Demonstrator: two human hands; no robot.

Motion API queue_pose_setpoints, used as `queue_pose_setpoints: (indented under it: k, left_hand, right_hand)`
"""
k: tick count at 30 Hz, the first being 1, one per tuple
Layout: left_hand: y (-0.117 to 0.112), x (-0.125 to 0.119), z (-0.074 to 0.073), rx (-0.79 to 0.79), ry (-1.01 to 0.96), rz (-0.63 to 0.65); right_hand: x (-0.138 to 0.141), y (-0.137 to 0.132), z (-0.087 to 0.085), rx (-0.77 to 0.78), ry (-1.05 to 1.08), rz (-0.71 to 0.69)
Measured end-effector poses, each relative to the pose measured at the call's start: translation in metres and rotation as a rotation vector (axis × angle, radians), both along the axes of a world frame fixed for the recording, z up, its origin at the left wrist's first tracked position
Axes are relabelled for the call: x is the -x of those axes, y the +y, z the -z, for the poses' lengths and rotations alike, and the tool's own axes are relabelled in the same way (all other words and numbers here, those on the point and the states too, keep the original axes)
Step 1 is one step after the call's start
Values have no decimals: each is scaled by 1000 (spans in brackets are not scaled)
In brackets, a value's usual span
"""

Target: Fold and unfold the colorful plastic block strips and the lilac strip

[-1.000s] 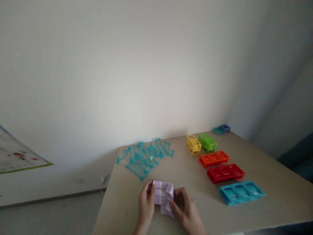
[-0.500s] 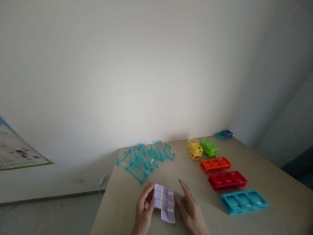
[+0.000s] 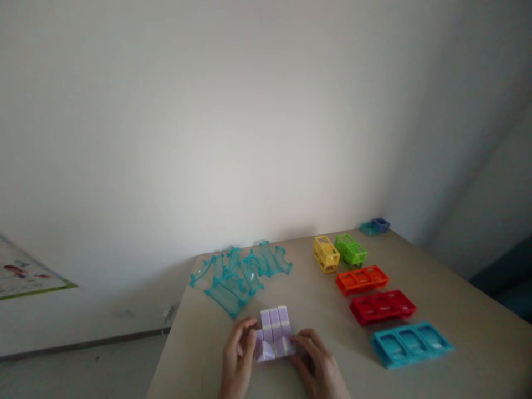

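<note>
A pale purple set of joined plastic tiles (image 3: 275, 334) stands on the beige table (image 3: 457, 288) near its front edge. My left hand (image 3: 238, 360) curls its fingers round the set's left side. My right hand (image 3: 318, 368) grips the lower right side with bent fingers. Both hands hold the purple piece between them, with three tile strips rising upright and a folded flap at the lower left.
A heap of clear teal curved pieces (image 3: 239, 271) lies behind the hands. To the right sit a yellow cube frame (image 3: 326, 254), a green one (image 3: 351, 249), then orange (image 3: 362, 279), red (image 3: 382, 306) and teal (image 3: 411, 343) tile strips. Small blue pieces (image 3: 376, 225) rest at the far corner.
The purple tiles were folded from a flatter, spread shape into an upright block. My right hand, open half a second ago, has closed back onto the piece.
</note>
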State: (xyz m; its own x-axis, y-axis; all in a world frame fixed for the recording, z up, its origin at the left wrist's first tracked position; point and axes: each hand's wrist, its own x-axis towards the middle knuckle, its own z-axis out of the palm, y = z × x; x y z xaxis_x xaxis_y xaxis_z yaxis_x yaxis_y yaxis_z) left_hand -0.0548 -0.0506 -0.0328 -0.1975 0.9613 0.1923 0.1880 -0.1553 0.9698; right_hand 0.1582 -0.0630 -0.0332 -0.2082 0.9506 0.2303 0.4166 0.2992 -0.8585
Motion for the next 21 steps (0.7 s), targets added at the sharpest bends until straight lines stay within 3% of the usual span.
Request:
queue_pose_setpoints:
  k: [4,7,14,21]
  left_hand:
    - [-21,13,7,-152,223,166]
    - [-22,11,9,-128,371,181]
    - [-11,-5,4,-73,371,190]
    - [-19,-1,-1,-104,271,229]
  right_hand:
    - [0,-1,-5,17,49,-40]
    - [-1,-1,-3,9,57,-57]
    - [-2,2,-1,-44,73,23]
    - [-3,2,2,-105,120,111]
